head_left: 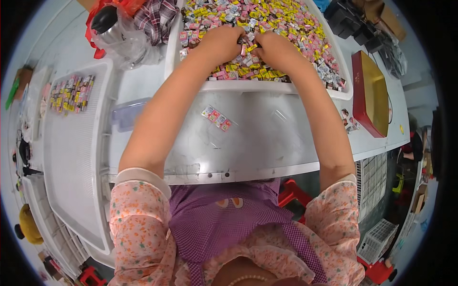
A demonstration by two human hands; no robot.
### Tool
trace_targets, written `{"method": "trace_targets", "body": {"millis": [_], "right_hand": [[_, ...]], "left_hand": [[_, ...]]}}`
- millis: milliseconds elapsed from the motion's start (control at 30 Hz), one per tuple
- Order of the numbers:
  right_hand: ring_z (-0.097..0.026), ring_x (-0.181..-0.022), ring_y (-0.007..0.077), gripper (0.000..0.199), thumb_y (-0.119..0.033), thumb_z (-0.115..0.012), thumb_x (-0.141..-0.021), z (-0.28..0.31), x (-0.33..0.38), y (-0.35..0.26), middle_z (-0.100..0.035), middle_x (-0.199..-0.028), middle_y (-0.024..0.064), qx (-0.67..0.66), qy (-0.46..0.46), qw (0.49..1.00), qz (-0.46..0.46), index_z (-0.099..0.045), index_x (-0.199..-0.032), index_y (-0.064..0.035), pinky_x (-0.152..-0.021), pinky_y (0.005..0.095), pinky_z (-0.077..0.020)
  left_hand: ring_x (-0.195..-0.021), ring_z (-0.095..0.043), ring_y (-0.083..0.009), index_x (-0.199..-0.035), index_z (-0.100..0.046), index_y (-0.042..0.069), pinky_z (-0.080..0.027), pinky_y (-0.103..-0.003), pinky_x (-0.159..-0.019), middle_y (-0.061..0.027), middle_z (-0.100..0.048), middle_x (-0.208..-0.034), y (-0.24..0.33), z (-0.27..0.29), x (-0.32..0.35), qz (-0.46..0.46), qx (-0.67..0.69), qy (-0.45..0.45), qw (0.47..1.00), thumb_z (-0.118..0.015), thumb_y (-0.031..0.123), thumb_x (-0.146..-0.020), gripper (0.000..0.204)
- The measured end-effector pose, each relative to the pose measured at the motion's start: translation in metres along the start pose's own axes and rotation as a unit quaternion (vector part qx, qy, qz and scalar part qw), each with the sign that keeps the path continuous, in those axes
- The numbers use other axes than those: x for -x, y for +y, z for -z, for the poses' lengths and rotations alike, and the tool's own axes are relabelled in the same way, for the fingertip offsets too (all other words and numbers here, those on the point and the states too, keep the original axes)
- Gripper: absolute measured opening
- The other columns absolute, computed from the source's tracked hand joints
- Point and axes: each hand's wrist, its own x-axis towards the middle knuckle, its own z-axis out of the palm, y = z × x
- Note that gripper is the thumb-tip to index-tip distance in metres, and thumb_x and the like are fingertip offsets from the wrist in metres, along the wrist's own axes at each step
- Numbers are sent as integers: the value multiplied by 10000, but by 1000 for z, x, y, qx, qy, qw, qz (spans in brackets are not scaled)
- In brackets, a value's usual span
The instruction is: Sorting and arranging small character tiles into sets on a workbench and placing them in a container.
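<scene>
A big white tray [248,86] at the far side of the table is heaped with small wrapped pieces [267,74] in yellow, pink, white and brown. Both my hands reach into the heap, fingertips close together. My left hand [223,44] has its fingers curled in among the pieces. Just across from it, my right hand [277,51] is bent inward with its fingers pressed together. What either holds is too small to make out. On the table between my forearms lies a short pink-and-white strip [216,118] of such pieces side by side.
Left stands a shallow white tray [71,157] with rows of strips [72,94] at its far end. Near it are a clear plastic lid [129,114] and a bagged steel flask [107,26]. A red-and-gold box [371,95] and a few loose pieces [349,121] lie right.
</scene>
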Motion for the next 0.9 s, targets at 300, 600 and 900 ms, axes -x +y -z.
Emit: {"method": "trace_targets", "body": {"millis": [300,600,900], "right_hand": [[-544,-622,160,257,-201,-561,-874,20,24,19,-618,-809,72,-303,20,951,-64,-606,-1060,-30,-586,276,-462],[-508,-695,83,256,-222,-551,-904,10,33,20,-605,-887,12,-734,76,652,-173,-587,-1092,-52,-559,199,-429],[-600,-852,347,250,-236,-577,-868,-14,-8,-19,-625,-909,181,-157,105,981,49,-615,-1019,-40,-730,405,-474]], "left_hand": [[-716,-588,-106,-1084,-604,78,-447,-253,-566,-47,-614,-798,-10,24,19,98,304,11,948,-680,222,-746,375],[-794,-647,-211,-1073,-534,34,-480,-202,-565,-67,-582,-953,-34,34,28,149,791,-12,593,-611,147,-860,254],[-736,-626,-210,-1066,-542,22,-504,-247,-566,-57,-577,-1012,-37,27,32,149,752,40,641,-618,88,-843,245]]}}
